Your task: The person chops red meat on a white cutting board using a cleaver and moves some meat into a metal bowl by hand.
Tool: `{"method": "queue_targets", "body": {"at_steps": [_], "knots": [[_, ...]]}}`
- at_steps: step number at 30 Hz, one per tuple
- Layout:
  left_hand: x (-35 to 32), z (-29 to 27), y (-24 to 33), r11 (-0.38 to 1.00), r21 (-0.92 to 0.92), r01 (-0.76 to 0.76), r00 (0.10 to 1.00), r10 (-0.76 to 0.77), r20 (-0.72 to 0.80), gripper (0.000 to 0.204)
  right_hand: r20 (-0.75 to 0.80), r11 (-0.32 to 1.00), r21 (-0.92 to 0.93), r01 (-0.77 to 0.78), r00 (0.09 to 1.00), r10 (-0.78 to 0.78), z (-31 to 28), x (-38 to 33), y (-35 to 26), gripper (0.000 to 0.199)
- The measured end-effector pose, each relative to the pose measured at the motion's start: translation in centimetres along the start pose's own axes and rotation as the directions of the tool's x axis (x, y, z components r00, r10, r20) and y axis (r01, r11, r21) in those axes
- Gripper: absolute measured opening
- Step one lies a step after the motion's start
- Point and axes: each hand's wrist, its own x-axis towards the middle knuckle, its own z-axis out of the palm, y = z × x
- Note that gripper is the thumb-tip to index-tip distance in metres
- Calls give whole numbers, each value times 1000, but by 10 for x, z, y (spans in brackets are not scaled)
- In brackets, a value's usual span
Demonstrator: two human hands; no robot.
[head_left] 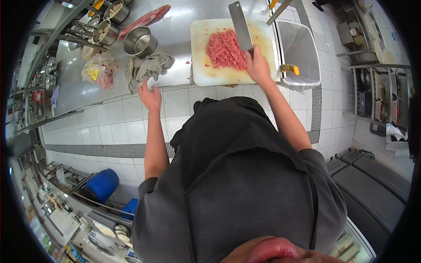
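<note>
In my right hand (258, 65) is the handle of a broad-bladed cleaver (240, 26). Its blade points away from me over the right part of a pile of chopped raw meat (224, 49). The meat lies on a thick white cutting board (202, 76) at the counter's front edge. My left hand (150, 94) is at the counter's front edge, fingers apart and holding nothing, just by the near end of a crumpled grey cloth (153, 65). Whether the fingertips touch the cloth I cannot tell.
Behind the cloth stands a steel pot (140, 41), with a long strip of raw meat (144, 21) beyond. A plastic bag of meat (101, 72) lies to the left. Pots of pale pieces (105, 31) stand at the back left. A lined bin (300, 52) adjoins the counter's right end.
</note>
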Motion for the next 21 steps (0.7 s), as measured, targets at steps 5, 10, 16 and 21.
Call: {"method": "queue_targets", "body": {"at_steps": [5, 10, 16, 21], "knots": [[34, 44, -52, 998, 53, 45, 975, -56, 216, 39, 185, 957, -283, 66, 983, -13, 38, 5, 24, 25], [48, 41, -19, 947, 320, -7, 747, -208, 631, 39, -13, 996, -90, 8, 1000, -9, 20, -3, -18, 27], [8, 38, 23, 992, 110, -63, 901, 10, 433, 50, 170, 971, -241, 15, 985, 27, 38, 4, 8, 29], [-25, 53, 15, 939, 306, -157, 886, -3, 463, 67, 145, 946, -311, -93, 979, 144, 46, -1, 5, 27]]}}
